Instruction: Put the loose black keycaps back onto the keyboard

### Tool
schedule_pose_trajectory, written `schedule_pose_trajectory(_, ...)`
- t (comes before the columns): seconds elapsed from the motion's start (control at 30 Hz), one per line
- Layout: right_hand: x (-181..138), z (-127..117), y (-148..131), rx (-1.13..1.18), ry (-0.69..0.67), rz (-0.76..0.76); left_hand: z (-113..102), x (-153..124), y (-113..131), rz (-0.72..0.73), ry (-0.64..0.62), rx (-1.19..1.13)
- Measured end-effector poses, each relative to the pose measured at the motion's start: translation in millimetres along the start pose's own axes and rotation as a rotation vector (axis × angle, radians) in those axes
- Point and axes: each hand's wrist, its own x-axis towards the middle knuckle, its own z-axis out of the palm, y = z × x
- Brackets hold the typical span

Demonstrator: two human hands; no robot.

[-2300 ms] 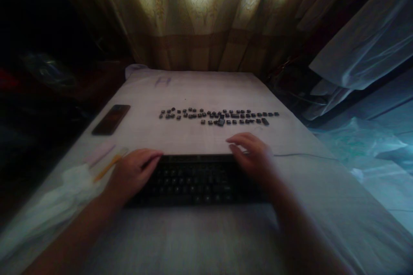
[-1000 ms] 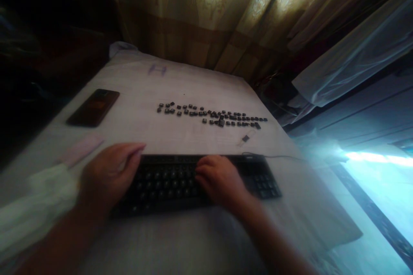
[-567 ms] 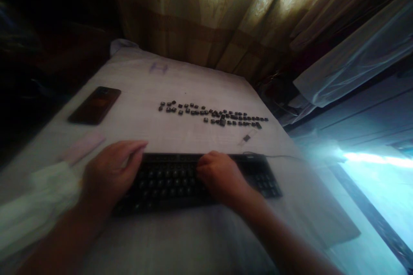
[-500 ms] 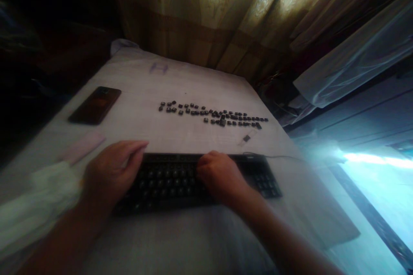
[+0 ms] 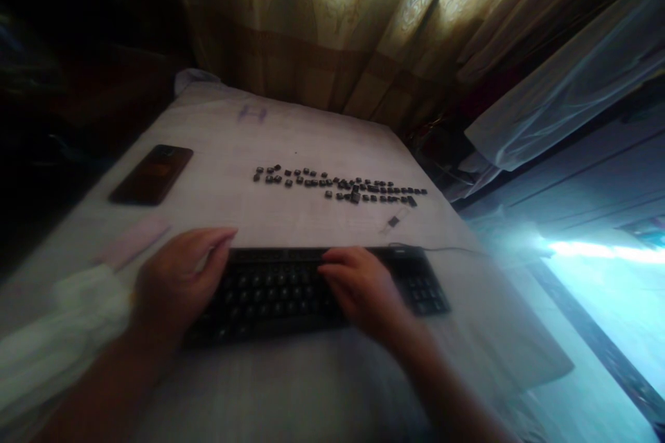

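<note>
A black keyboard [image 5: 280,291] lies across a white cloth-covered table [image 5: 312,228]. My left hand [image 5: 174,280] grips the keyboard's left end, fingers curved over the top corner. My right hand [image 5: 361,287] rests on the keys right of the middle, fingers curled down and slightly blurred; whether it pinches anything is hidden. Beyond the keyboard, several loose black keycaps [image 5: 337,185] lie in two rows. One small dark piece [image 5: 393,221] sits alone between the rows and the keyboard.
A dark phone [image 5: 152,174] lies at the far left of the table. A pink strip [image 5: 132,241] and crumpled white tissue [image 5: 77,311] sit by my left arm. The keyboard's cable [image 5: 447,249] runs right. Curtains [image 5: 332,28] hang behind; the table drops off at the right.
My right hand moved from the keyboard's back right edge to the keys near the middle. A small dark piece now lies behind the keyboard. The view has turned to the right.
</note>
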Motion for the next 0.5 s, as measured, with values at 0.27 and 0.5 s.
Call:
schedule_pose_trajectory(0.27, -2, 4, 3, 0.026, 0.016, -0.014, 6, -4, -11, 0.027, 0.011, 0.059)
schedule_pose_trajectory(0.5, 32, -14, 52, -0.012, 0.117, 0.168, 18, -10, -37, 0.093, 0.061, 0.097)
